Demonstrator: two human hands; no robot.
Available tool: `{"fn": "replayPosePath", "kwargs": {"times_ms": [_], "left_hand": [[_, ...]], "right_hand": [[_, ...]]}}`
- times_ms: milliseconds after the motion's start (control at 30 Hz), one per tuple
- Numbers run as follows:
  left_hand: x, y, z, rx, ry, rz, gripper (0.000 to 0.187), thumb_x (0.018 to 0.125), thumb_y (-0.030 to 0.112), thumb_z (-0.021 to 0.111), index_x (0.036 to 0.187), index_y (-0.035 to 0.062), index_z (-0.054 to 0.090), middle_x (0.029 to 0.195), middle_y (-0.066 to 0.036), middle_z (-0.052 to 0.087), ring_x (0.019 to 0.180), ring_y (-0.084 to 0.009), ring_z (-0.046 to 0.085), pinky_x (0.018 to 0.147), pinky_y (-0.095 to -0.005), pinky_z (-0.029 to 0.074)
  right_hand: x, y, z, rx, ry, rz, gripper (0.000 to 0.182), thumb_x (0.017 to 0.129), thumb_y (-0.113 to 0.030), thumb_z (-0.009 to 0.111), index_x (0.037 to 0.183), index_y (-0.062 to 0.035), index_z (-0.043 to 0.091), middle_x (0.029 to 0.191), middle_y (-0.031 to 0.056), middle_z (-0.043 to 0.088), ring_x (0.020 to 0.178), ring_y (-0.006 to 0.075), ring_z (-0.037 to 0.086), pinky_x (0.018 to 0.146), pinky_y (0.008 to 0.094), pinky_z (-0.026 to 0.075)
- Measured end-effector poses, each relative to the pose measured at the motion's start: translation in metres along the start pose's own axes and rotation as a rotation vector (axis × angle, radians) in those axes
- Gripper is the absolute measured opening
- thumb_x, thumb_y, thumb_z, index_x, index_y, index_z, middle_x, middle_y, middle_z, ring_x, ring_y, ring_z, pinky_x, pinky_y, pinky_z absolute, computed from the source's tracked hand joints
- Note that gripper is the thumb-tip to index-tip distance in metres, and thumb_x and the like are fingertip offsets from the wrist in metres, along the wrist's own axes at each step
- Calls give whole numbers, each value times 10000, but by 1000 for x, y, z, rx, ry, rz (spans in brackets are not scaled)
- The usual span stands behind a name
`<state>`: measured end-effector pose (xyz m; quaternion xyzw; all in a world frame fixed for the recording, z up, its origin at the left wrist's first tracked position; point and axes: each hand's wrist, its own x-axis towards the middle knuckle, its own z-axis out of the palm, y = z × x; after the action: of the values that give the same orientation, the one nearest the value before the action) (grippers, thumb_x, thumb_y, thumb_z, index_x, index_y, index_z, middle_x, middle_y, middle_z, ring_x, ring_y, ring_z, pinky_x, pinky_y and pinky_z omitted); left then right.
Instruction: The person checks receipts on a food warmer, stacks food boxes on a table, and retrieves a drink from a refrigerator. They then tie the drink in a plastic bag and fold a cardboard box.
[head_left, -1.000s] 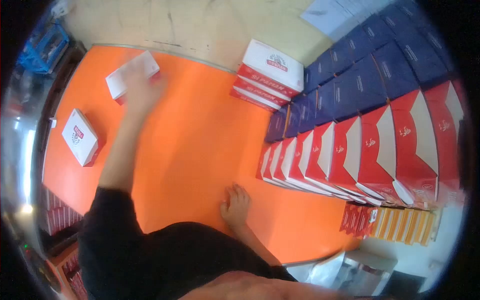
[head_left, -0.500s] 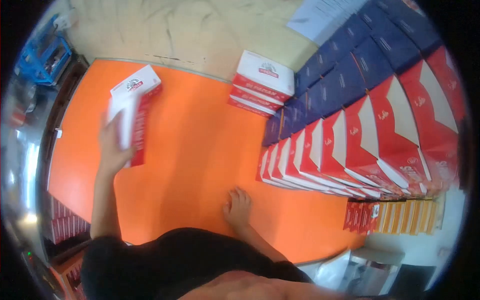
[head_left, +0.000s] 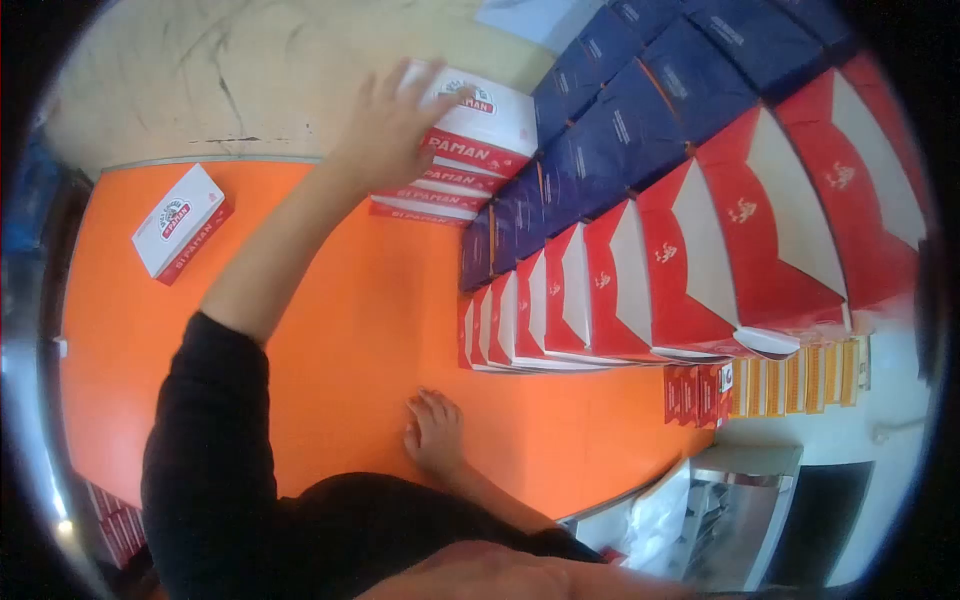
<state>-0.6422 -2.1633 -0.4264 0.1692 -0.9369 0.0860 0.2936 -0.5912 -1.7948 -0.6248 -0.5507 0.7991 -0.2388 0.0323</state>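
Note:
My left hand (head_left: 392,125) reaches to the back of the orange table, at the left end of the top white-and-red carton (head_left: 490,118) in a stack. Its fingers are spread over that end and touch the carton; part of the contact is hidden. Beneath lie several like cartons (head_left: 465,178), their red sides lettered in white. My right hand (head_left: 437,432) rests on the orange tabletop near my body, fingers apart and slightly bent, holding nothing. A single white-and-red carton (head_left: 180,220) lies at an angle on the left of the table.
Dark blue boxes (head_left: 620,125) stand in rows at the right, against the wall. In front of them runs a row of red-and-white boxes (head_left: 690,260). Smaller red packs (head_left: 695,393) and yellow packs (head_left: 800,380) stand beyond the table's right side.
My left hand has carried a carton from the left of the table onto the stack at the back, which is now taller. My right hand stays on the table. The view has shifted.

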Motion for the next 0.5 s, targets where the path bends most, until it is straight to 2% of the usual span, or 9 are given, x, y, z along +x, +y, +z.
{"fn": "replayPosePath", "kwargs": {"times_ms": [67, 100, 167, 200, 267, 300, 367, 500], "left_hand": [[-14, 0, 9, -593, 505, -162, 751, 715, 155, 681, 1391, 272, 377, 1441, -214, 309, 1337, -392, 281, 1055, -528, 276], [-18, 6, 14, -601, 503, -154, 751, 715, 155, 681, 1391, 272, 377, 1441, -214, 309, 1337, -392, 281, 1055, -528, 276], [-28, 22, 26, -715, 688, -392, 714, 716, 265, 726, 1363, 303, 427, 1455, -246, 251, 1359, -433, 200, 1051, -586, 221], [-29, 29, 31, -727, 689, -396, 714, 716, 265, 726, 1363, 303, 427, 1455, -246, 251, 1359, -433, 200, 1051, -586, 221], [-23, 44, 36, -278, 538, -173, 664, 717, 357, 744, 1323, 369, 471, 1476, -184, 248, 1358, -455, 163, 1027, -651, 169], [-16, 50, 42, -281, 543, -179, 664, 717, 357, 744, 1323, 369, 471, 1476, -184, 248, 1358, -455, 163, 1027, -651, 169], [-1, 56, 49, -134, 326, -240, 607, 720, 389, 740, 1278, 428, 507, 1487, -121, 261, 1354, -458, 160, 1002, -687, 155], [-4, 66, 55, -148, 378, -285, 612, 725, 361, 736, 1279, 455, 495, 1487, -84, 274, 1350, -449, 169, 1006, -681, 128]], "right_hand": [[0, 0, 1, 12, 16, -1, 430, 710, -132, 589, 1135, -80, 551, 1259, 134, 502, 1165, 341, 447, 972, 480, 340], [0, 0, 2, 10, 9, -2, 430, 711, -131, 588, 1137, -83, 548, 1263, 133, 500, 1167, 341, 446, 969, 480, 341], [-3, 0, 1, -6, -1, 11, 430, 712, -130, 587, 1139, -87, 545, 1266, 133, 498, 1169, 342, 444, 966, 481, 341], [-3, 0, 1, -2, -10, 11, 436, 715, -131, 588, 1146, -86, 539, 1270, 133, 496, 1171, 344, 442, 969, 481, 339], [-3, 2, 1, -10, -23, 1, 442, 717, -133, 589, 1153, -86, 534, 1275, 134, 493, 1173, 346, 440, 972, 482, 336], [-4, 4, 4, -8, -24, 10, 429, 731, -157, 582, 1154, -94, 546, 1287, 122, 487, 1192, 328, 429, 990, 479, 320], [-5, 2, 5, -7, -24, 17, 418, 745, -182, 575, 1155, -103, 558, 1299, 111, 480, 1212, 311, 418, 1008, 477, 304], [-2, 2, 2, -11, -38, 33, 420, 746, -180, 576, 1157, -100, 550, 1298, 114, 480, 1214, 310, 419, 1007, 474, 305]]}}
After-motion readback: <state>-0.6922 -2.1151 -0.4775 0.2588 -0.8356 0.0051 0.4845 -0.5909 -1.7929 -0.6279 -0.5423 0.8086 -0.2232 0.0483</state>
